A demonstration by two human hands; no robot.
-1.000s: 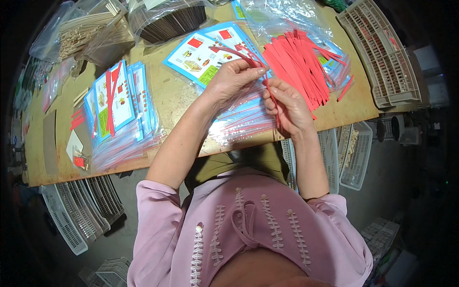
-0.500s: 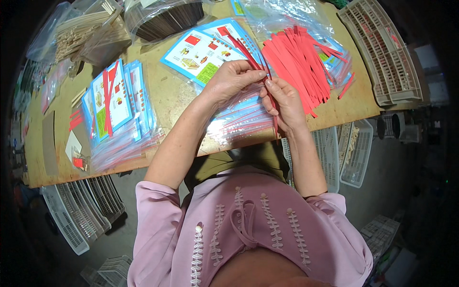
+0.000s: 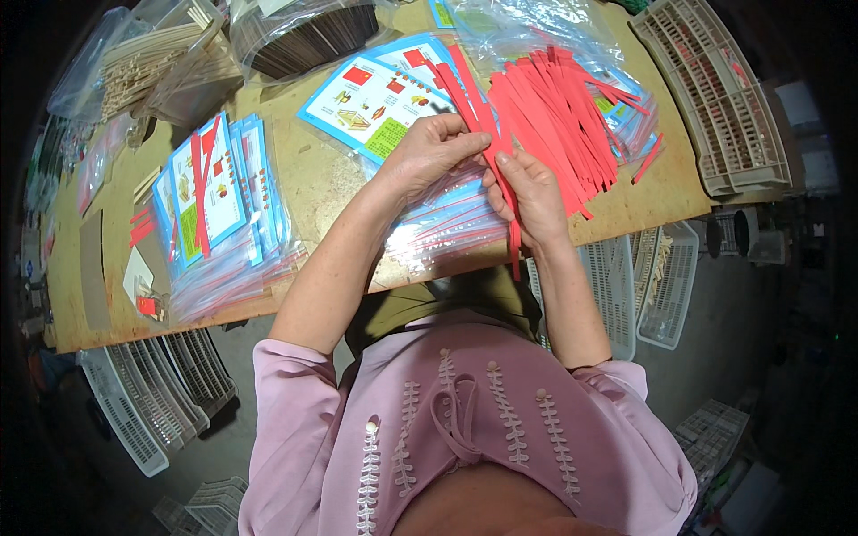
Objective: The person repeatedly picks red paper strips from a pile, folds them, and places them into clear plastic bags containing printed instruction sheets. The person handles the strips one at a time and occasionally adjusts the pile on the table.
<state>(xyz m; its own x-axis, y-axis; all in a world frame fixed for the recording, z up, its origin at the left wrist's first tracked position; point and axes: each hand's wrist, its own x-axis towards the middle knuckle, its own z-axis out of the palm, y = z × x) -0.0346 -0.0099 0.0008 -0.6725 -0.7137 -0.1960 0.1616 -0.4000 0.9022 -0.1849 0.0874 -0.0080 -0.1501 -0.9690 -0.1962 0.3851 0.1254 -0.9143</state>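
Observation:
Several red paper strips [image 3: 475,109] are pinched in both hands above the middle of the table. My left hand [image 3: 435,154] grips them between thumb and fingers; just to its right, my right hand [image 3: 531,189] pinches them too. Their lower ends hang past my right hand toward the table edge. Beneath the hands lies a stack of clear plastic bags [image 3: 449,234] with red strips showing inside. Beyond my left hand are blue-edged printed cards [image 3: 357,100]. Close to my right hand spreads a large loose pile of red strips [image 3: 556,125].
At the left lies another stack of bagged cards [image 3: 210,188] with red strips across it. Wooden sticks [image 3: 152,67] fill a container at the far left. A beige plastic crate [image 3: 715,98] stands at the right edge. White baskets [image 3: 666,286] sit below the table [image 3: 313,223].
The strips in my hands have turned from edge-on to flatter and fanned slightly apart, showing more of their red faces. Both hands have barely shifted.

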